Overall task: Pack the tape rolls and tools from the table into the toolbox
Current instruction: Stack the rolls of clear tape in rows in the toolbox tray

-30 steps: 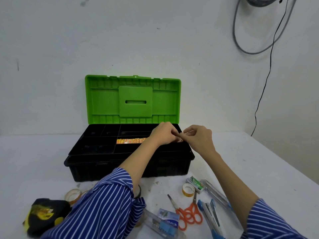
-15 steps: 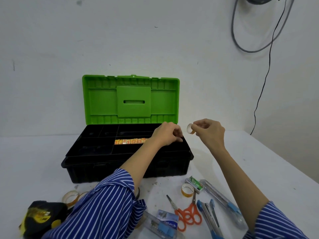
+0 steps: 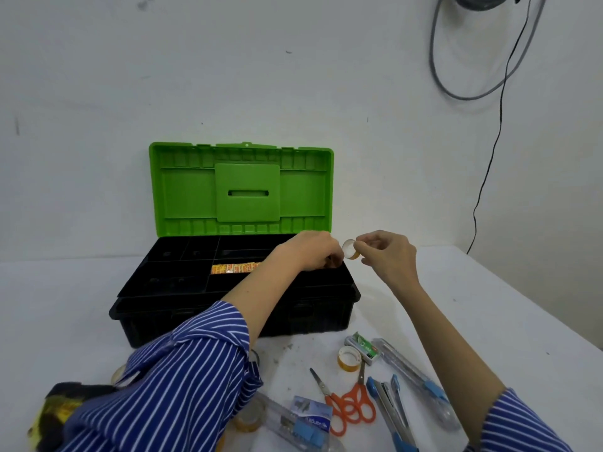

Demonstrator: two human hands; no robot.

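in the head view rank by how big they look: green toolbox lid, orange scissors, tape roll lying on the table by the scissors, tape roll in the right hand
1. green toolbox lid
2. orange scissors
3. tape roll on the table
4. tape roll in the right hand, though it is farther from the camera, so unsure.

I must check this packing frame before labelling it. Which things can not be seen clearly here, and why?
- Head view: what the left hand does over the black toolbox tray; its curled fingers hide it.
- Head view: clear tape roll at the table's left, mostly behind the striped left sleeve.
- Head view: blue-and-clear utility knife and blue stapler, cut off by the bottom edge.
- Head view: print on the orange strip in the tray, too small.
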